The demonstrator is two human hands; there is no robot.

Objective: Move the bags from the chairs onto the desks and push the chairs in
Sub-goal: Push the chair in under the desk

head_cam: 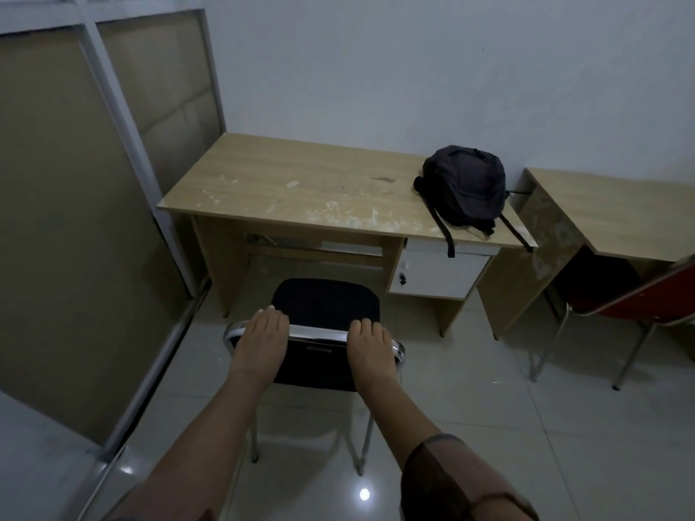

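— Where is the camera looking from?
— From the person's head, standing height, tilted forward and down. Both forearms reach out from the bottom edge, so the black chair (pixel 326 314) sits close below the lens, and the desk (pixel 301 182) lies just beyond it.
— And farther out?
— The wide lens takes in the white wall (pixel 413 69) behind, a partition (pixel 75 220) on the left and a second desk (pixel 620 216) on the right. Straight lines bow near the edges.
— Any other view?
— Only this one.

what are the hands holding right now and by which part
Both the left hand and right hand grip the black chair by the chrome top rail of its backrest, one near each end.
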